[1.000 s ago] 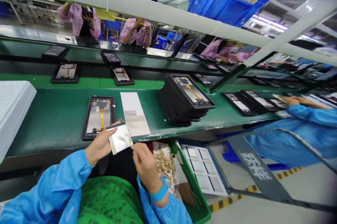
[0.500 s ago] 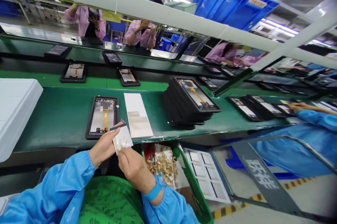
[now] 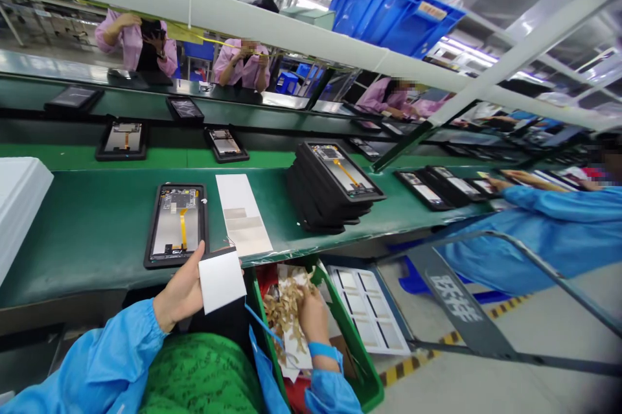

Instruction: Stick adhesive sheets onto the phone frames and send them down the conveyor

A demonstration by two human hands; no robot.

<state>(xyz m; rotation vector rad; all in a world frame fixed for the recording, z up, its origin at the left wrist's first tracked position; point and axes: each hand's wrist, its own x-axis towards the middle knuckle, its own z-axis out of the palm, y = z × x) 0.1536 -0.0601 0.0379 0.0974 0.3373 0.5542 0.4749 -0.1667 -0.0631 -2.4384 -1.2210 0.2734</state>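
My left hand [image 3: 182, 291] grips a flat white battery [image 3: 222, 281] by its left side, thumb on top. A dark strip and thin wires show along the battery's upper edge. My right hand [image 3: 313, 318], a blue band at its wrist, reaches into a green bin [image 3: 362, 372] of tan, curled tape scraps [image 3: 279, 310]. Its fingertips are blurred against the scraps, so their grip is unclear. Just beyond my left hand, an opened tablet [image 3: 175, 223] with an orange ribbon cable lies on the green bench. A white card [image 3: 243, 210] with greyish patches lies to its right.
A stack of opened tablets [image 3: 335, 190] stands right of the card. White foam [image 3: 22, 200] sits at the left bench edge. A tray of batteries [image 3: 367, 307] lies beside the bin, near a metal trolley handle [image 3: 549, 275]. A blue-sleeved co-worker [image 3: 544, 219] works at right.
My right hand has left the battery and moved right and down into the bin. The battery stays in my left hand, its face now plain white. The view has shifted slightly.
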